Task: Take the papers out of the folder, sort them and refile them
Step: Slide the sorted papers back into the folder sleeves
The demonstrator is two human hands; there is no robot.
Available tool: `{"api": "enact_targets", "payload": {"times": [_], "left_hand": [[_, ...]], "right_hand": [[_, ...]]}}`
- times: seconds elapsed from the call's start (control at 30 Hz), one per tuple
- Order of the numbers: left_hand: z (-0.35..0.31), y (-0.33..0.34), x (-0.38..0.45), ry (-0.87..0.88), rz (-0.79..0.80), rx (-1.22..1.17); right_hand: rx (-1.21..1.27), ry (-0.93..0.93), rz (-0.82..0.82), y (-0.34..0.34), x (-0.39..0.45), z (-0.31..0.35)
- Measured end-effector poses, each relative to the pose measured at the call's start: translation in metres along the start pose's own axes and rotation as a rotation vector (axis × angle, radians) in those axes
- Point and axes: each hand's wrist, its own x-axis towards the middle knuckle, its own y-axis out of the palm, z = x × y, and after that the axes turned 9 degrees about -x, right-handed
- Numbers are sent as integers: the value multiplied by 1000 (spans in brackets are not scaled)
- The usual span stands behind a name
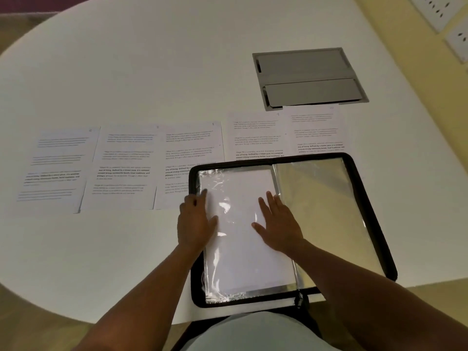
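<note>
Open black-edged folder with clear plastic sleeves [364,198] at table's 5 o'clock edge, left hand [195,221] and right hand [278,224] flat, fingers straight, on blank white sheet [240,236], five printed paper pages [121,168] rowed at 10 to 1 o'clock, white round table [152,72]

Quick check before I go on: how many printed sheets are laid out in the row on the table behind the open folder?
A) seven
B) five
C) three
B: five printed sheets lie side by side on the white table, the right ones partly under the open folder, where both hands rest flat.
</note>
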Motion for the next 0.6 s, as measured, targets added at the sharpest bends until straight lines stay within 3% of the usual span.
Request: {"api": "enact_targets", "payload": {"times": [0.1,0.23,0.4,0.6], "left_hand": [[4,11,-3,198,118,231],[2,9,-3,170,160,179],[7,-37,0,119,-123,-86],[77,-107,6,-189,-417,-378]], "right_hand": [[-54,24,20,5,-1,5],[-10,28,-31,-5,3,17],[242,-105,-255,-31,22,76],[375,-432,-198,-65,60,189]]}}
